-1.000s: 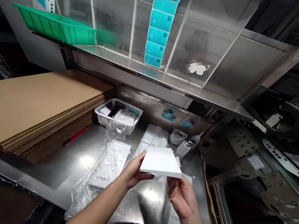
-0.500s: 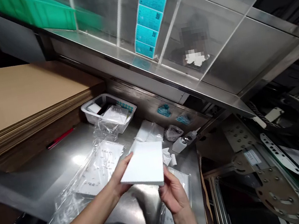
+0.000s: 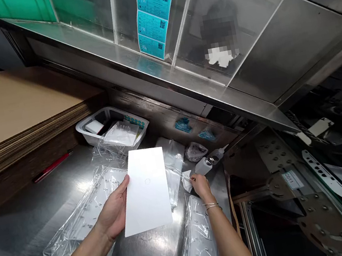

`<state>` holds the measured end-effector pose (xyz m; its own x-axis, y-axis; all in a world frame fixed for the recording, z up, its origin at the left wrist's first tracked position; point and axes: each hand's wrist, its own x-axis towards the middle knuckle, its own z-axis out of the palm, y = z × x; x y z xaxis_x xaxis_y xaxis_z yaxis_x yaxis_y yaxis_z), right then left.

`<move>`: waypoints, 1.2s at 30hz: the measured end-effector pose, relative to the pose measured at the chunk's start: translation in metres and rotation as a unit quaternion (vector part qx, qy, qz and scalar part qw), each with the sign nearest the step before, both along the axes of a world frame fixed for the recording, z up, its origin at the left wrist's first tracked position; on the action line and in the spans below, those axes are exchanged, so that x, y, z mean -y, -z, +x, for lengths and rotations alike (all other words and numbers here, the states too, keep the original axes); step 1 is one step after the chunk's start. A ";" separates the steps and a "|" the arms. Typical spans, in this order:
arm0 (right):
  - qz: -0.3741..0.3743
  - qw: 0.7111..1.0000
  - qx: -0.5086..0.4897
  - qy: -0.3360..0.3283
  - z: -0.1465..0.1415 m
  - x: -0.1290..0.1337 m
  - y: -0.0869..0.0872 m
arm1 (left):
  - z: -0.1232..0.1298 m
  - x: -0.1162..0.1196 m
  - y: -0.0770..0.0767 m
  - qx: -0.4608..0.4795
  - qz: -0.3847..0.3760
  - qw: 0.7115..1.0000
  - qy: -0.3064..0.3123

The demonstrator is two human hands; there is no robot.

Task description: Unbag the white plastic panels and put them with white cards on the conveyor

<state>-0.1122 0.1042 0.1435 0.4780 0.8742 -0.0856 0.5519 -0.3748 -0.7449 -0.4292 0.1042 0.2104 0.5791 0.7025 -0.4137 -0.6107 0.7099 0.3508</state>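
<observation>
Panel and tissue over the counter. The white panel [image 3: 147,198], a small ring mark on its face, is held above the steel counter [image 3: 147,253] by the left hand [image 3: 114,210]: thumb along the panel's left edge, fingers partly hidden behind it. Right of the panel, the right hand [image 3: 202,186] has its fingers curled together at a crumpled white tissue [image 3: 186,181]; whether they pinch it cannot be told. The bottle [image 3: 201,167] stands just beyond the tissue, on the same side of the panel. A left bag [image 3: 86,209] and a right bag [image 3: 195,238] flank the panel; the bin [image 3: 89,137] lies beyond it, to the left. The step in hand is judged to be taking the tissue while the panel is kept steady. The next move calls for fingertips closing on tissue alone, clear of the bottle, with the left grip unchanged.
</observation>
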 end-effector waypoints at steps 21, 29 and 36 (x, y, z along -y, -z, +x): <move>0.185 0.974 0.006 0.128 0.063 0.022 -0.016 | 0.007 0.011 -0.011 0.013 -0.037 0.998 0.058; 0.086 0.969 0.165 0.162 0.053 0.011 -0.019 | 0.003 0.016 -0.013 0.011 -0.037 0.998 0.057; 0.039 0.944 0.242 0.220 0.036 -0.021 -0.021 | 0.004 0.016 -0.017 0.025 -0.043 0.997 0.064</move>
<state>-0.0761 0.1249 0.1640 0.7631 0.5758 0.2935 0.6385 -0.6015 -0.4801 -0.4250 0.0886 0.2276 0.6833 0.5841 -0.4380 -0.5275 0.8098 0.2569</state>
